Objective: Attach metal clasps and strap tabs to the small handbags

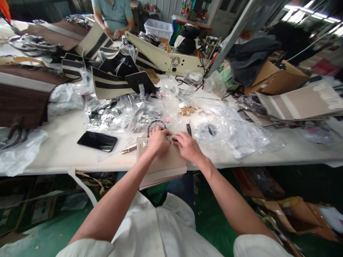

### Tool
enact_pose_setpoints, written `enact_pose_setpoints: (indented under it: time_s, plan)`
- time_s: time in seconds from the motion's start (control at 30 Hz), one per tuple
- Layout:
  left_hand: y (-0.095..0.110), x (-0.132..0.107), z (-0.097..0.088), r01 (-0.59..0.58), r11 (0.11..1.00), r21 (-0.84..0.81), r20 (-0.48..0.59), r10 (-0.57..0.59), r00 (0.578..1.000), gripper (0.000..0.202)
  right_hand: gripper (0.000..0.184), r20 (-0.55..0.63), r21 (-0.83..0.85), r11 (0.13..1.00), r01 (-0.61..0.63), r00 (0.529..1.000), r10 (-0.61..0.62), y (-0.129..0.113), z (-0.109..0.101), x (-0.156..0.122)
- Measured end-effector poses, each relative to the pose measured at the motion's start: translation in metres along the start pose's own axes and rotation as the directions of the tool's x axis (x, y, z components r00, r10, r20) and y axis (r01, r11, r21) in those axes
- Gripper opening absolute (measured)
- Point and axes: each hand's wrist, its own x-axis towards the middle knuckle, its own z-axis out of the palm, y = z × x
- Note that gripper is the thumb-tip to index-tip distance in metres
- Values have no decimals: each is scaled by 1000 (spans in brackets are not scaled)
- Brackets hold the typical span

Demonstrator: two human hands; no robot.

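A beige handbag (168,163) lies at the table's front edge, its lower end sticking out past the edge. A small metal fitting (144,144) shows on its upper left, and a dark curved handle (156,123) arches behind it. My left hand (159,139) rests over the bag's top part with fingers curled. Facing it, my right hand (186,145) has its fingertips pinched together on the bag's upper right. Whatever small part lies between the fingertips is hidden. Left of the bag is a strap with a gold clasp (128,149); a dark tool handle (189,129) lies behind my right hand.
A black phone (97,141) lies left. Gold hardware (188,110) is piled behind my hands, among clear plastic bags (233,130). Striped panels (112,84) and brown bags (23,92) stand left, stacked panels (302,101) right. Across the table sits another person (115,16).
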Motion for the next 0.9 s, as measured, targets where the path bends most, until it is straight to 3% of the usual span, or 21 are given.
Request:
enact_pose_setpoints:
  time_s: [0.27,0.37,0.47,0.6,0.73,0.9]
  plan:
    - [0,-1,0,-6,1000,-9,-12,6,1000,31,24,10,29,1000,-1,1000,1,3,0,1]
    - [1,-2,-1,1,1000,-11,-5,-1,1000,32,25,11,130,991,-30,1000,29,7,-3,2]
    - [3,-2,-3,9,1000,-18,7,-9,1000,34,29,-30,325,938,-118,990,135,10,-7,5]
    - [3,-2,-3,10,1000,-18,1,-10,1000,33,33,-16,510,807,-297,935,354,5,-7,6]
    - [5,-4,-5,20,1000,-7,8,-20,1000,29,22,58,486,776,-402,901,431,-1,-1,9]
    - [7,-7,-6,14,1000,-6,0,-14,1000,28,20,9,366,875,-317,941,338,0,0,12]
